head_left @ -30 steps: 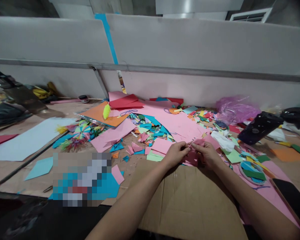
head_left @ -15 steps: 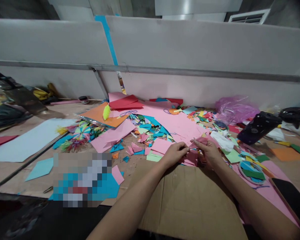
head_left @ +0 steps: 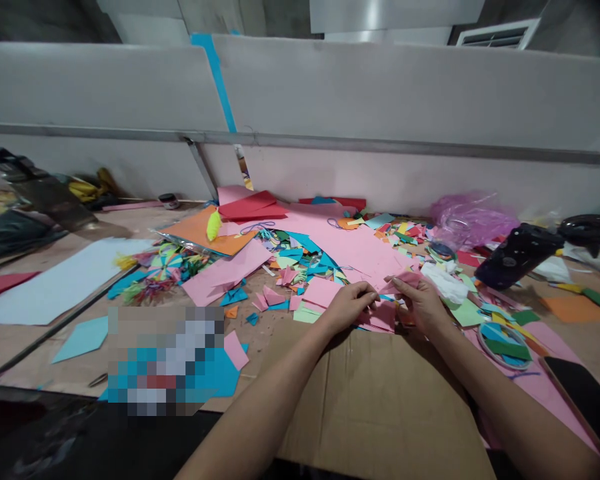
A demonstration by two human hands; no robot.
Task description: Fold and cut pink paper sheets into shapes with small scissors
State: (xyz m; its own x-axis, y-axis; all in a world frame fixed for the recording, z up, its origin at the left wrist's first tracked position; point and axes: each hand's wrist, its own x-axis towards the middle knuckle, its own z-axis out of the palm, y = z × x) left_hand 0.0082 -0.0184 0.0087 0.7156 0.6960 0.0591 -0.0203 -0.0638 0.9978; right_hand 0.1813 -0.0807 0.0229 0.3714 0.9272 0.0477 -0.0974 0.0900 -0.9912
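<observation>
A small pink paper piece (head_left: 401,283) is pinched in my right hand (head_left: 423,305), between the thumb and fingers, held just above the worktable. Close to its left edge is my left hand (head_left: 353,303), its fingers loosely bent and a little apart, with nothing plainly gripped. Beneath both hands lie pink paper squares (head_left: 379,316), partly hidden by my fingers. More pink squares (head_left: 322,291) rest left of my left hand, with pale green sheets (head_left: 307,312) below them. My forearms reach over a brown cardboard sheet (head_left: 375,400).
Coloured paper scraps (head_left: 300,257) and a large pink sheet (head_left: 350,240) lie beyond my hands. To the right are a dark tumbler (head_left: 517,255), a purple plastic bag (head_left: 473,220), a tape roll (head_left: 505,345) and a phone (head_left: 583,400). A white partition (head_left: 405,93) rises behind.
My left fingertips have drawn slightly away from the pink piece. The right hand still pinches it, and the piece looks turned a little flatter.
</observation>
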